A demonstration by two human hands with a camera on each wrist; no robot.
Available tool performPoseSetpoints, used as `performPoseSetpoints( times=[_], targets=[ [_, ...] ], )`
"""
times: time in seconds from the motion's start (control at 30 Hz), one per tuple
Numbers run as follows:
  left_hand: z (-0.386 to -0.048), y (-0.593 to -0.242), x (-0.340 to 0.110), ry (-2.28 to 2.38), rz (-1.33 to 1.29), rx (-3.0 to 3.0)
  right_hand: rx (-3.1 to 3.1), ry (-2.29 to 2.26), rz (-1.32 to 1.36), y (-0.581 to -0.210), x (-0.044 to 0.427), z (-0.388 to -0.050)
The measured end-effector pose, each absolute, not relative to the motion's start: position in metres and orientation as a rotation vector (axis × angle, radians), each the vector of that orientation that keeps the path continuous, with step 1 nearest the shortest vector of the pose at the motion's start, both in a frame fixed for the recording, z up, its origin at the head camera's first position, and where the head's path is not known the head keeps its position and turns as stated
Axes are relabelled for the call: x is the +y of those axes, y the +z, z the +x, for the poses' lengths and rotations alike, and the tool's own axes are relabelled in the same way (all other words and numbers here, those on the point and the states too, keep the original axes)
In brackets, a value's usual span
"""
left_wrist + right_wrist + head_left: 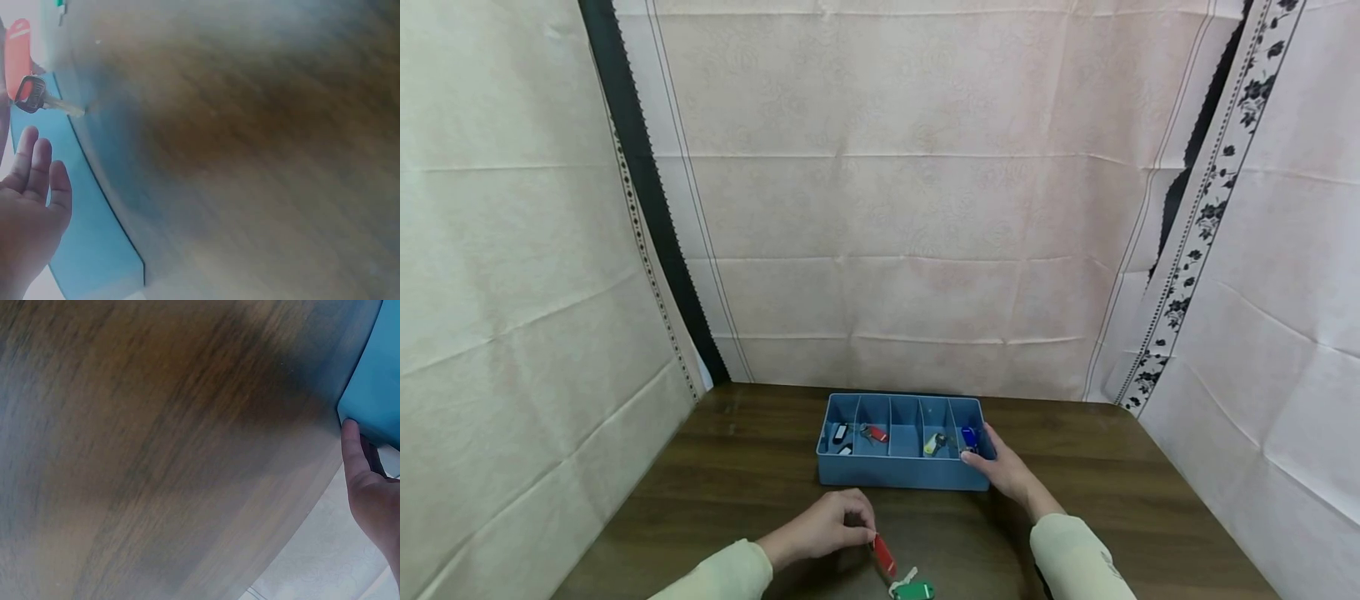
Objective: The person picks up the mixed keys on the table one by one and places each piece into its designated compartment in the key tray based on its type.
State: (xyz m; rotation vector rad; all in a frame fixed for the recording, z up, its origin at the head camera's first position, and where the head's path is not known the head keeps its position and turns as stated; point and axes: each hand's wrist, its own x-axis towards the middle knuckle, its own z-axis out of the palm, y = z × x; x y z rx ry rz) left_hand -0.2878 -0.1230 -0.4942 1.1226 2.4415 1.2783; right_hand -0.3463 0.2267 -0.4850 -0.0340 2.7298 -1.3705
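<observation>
My left hand (pixel 831 527) pinches a red key tag (pixel 883 557) by one end, in front of the box. In the left wrist view a metal key (pixel 39 97) hangs from that tag, and the other fingers are spread below it. My right hand (pixel 1006 471) grips the right end of a blue compartment box (pixel 895 473), thumb at the front rim and fingers along the side wall. A green key tag (pixel 914 591) with a pale loop lies on the table at the bottom of the head view, partly cut off.
In the box sit a black tag (pixel 840 432) at far left, a red tag (pixel 877 433) beside it, a yellow-green tag (pixel 931 444) with a key, and a blue tag (pixel 970 437) at far right. Pale cloth (pixel 925 208) hangs behind the wooden table (pixel 760 450).
</observation>
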Motion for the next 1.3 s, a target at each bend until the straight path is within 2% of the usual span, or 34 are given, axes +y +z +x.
performPoseSetpoints(
  times=[0.6, 1.3],
  targets=[
    [-0.299, -0.471, -0.126, 1.436, 0.883, 2.524, 2.724, -1.374, -0.031, -0.483, 0.226, -0.345],
    [-0.313, -0.443, -0.131, 1.566, 0.823, 2.599, 2.715, -1.391, -0.025, -0.482, 0.225, -0.342]
  ],
)
